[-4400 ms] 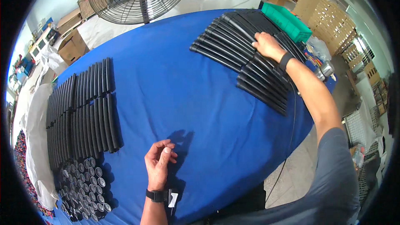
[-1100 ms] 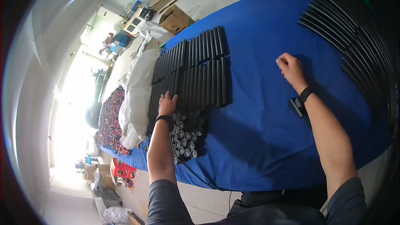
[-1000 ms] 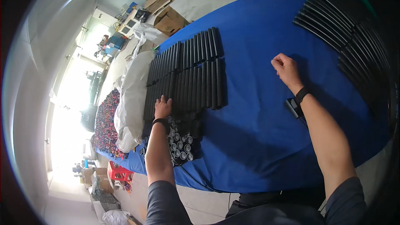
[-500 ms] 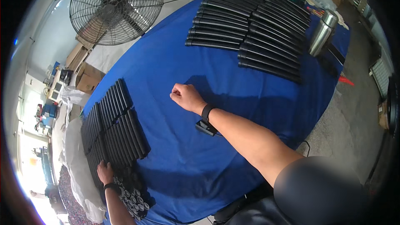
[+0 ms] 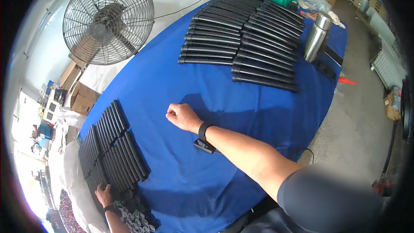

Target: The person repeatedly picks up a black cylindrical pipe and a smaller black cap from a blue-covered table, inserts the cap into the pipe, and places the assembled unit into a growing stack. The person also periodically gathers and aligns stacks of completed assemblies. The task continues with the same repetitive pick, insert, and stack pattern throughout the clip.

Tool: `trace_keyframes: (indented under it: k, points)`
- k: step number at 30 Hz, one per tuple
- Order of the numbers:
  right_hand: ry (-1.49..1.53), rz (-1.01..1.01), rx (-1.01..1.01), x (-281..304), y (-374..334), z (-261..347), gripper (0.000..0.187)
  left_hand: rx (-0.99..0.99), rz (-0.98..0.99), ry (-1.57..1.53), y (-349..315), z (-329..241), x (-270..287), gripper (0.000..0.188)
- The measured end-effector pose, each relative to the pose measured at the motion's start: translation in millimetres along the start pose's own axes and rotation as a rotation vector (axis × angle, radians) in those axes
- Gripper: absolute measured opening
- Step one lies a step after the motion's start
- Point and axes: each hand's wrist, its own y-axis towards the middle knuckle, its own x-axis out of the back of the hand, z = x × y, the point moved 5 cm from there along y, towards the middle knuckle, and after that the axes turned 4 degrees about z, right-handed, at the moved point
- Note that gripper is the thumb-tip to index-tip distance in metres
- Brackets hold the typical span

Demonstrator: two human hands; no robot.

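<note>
Left: matte black tubes (image 5: 118,157) lie in two rows, round pieces (image 5: 138,221) beside their near ends; apparently work outstanding. Right: glossy black tubes (image 5: 255,39) fan across the far table (image 5: 157,82); apparently the completed share. Left hand (image 5: 103,195) reaches to the matte tubes, fingers parted; grip cannot be told. Right hand (image 5: 184,117) hovers mid-table, fingers curled closed, nothing visible inside
</note>
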Motion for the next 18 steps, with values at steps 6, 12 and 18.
trace_keyframes:
  k: [6,12,18]
  points:
    - [-0.028,0.008,-0.024,5,0,2,0.02,-0.052,0.036,-0.088,7,2,-4,0.066]
    - [-0.016,0.01,-0.029,7,-1,0,0.02,-0.015,0.092,-0.273,8,-14,-3,0.074]
    - [-0.031,0.019,-0.021,4,-1,3,0.019,0.088,0.181,-0.159,29,13,-10,0.084]
